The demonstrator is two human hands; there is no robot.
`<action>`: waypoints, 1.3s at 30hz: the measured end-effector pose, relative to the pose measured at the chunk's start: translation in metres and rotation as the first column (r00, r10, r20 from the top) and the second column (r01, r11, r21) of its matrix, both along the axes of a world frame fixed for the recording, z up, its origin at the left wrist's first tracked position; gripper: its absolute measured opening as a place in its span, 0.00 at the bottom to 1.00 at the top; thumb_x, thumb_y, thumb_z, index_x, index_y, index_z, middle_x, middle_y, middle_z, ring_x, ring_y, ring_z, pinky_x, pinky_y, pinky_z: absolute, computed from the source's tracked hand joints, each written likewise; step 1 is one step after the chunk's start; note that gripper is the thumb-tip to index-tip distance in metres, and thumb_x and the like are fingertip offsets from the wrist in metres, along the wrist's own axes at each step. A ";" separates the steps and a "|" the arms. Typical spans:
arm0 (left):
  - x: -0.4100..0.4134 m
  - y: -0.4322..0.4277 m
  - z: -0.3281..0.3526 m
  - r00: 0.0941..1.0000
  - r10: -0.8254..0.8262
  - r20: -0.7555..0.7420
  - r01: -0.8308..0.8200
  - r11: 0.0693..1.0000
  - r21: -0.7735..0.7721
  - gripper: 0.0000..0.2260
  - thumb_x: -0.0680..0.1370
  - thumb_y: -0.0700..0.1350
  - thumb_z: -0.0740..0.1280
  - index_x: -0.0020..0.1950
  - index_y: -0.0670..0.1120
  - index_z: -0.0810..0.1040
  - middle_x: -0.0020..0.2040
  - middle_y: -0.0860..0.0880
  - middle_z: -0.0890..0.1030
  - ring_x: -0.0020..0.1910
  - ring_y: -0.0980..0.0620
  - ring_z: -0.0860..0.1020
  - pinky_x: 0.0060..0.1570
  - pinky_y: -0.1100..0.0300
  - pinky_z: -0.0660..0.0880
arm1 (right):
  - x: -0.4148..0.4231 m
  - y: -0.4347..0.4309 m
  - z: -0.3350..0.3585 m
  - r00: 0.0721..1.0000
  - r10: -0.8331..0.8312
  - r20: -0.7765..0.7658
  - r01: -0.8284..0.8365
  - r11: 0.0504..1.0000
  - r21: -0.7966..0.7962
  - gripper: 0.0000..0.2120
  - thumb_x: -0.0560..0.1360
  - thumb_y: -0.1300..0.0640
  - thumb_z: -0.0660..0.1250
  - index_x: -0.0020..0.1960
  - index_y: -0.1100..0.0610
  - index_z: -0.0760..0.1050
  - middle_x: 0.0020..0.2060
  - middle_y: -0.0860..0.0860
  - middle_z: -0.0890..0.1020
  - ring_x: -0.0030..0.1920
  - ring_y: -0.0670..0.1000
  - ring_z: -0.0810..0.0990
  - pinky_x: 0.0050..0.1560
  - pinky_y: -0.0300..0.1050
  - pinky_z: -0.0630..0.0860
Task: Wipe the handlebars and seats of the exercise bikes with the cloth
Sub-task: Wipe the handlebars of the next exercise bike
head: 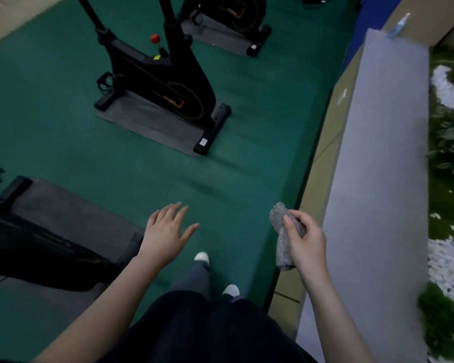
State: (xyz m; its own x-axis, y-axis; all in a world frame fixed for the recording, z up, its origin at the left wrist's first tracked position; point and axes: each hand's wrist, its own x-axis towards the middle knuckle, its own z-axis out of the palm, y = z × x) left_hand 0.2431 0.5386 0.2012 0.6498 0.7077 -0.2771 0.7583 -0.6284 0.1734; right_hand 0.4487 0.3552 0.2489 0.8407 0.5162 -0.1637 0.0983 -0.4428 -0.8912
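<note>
My right hand (306,239) is shut on a grey bunched cloth (283,247), held over the green floor beside a low wall. My left hand (165,231) is open, fingers spread, palm down, holding nothing. A black exercise bike (155,74) stands ahead on a grey mat; its handlebars and seat are out of frame above. A second bike (233,14) stands behind it at the top. The base of a third bike (24,244) lies at my lower left, close to my left forearm.
A grey-topped low wall (383,153) runs along the right, with a spray bottle (399,24) at its far end. Plants and white pebbles (448,258) lie beyond it. Green floor (247,166) stretches between the bikes and the wall. My feet (202,258) are below.
</note>
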 end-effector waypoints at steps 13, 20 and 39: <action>0.055 0.183 -0.003 0.979 0.178 0.097 -0.182 0.983 0.031 0.29 0.79 0.63 0.52 0.76 0.49 0.61 0.76 0.49 0.61 0.76 0.49 0.57 0.74 0.51 0.51 | 0.065 0.207 0.005 0.982 0.173 0.073 -0.171 0.985 -0.023 0.04 0.77 0.59 0.66 0.49 0.51 0.77 0.48 0.49 0.80 0.51 0.48 0.78 0.54 0.45 0.74; 0.037 0.249 -0.003 0.938 0.342 0.054 -0.342 0.940 0.005 0.29 0.80 0.64 0.50 0.77 0.50 0.58 0.77 0.50 0.58 0.76 0.50 0.56 0.73 0.53 0.51 | 0.064 0.316 0.014 0.927 0.369 0.068 -0.367 0.929 -0.043 0.04 0.76 0.60 0.67 0.48 0.52 0.77 0.47 0.49 0.80 0.49 0.47 0.78 0.51 0.40 0.71; 0.046 0.390 0.010 0.556 0.829 0.054 -0.831 0.556 0.021 0.30 0.80 0.63 0.49 0.78 0.50 0.55 0.79 0.50 0.53 0.77 0.51 0.49 0.75 0.51 0.45 | 0.090 0.608 0.019 0.511 0.854 0.099 -0.859 0.512 0.006 0.04 0.76 0.62 0.67 0.49 0.55 0.79 0.48 0.51 0.80 0.49 0.46 0.78 0.49 0.31 0.69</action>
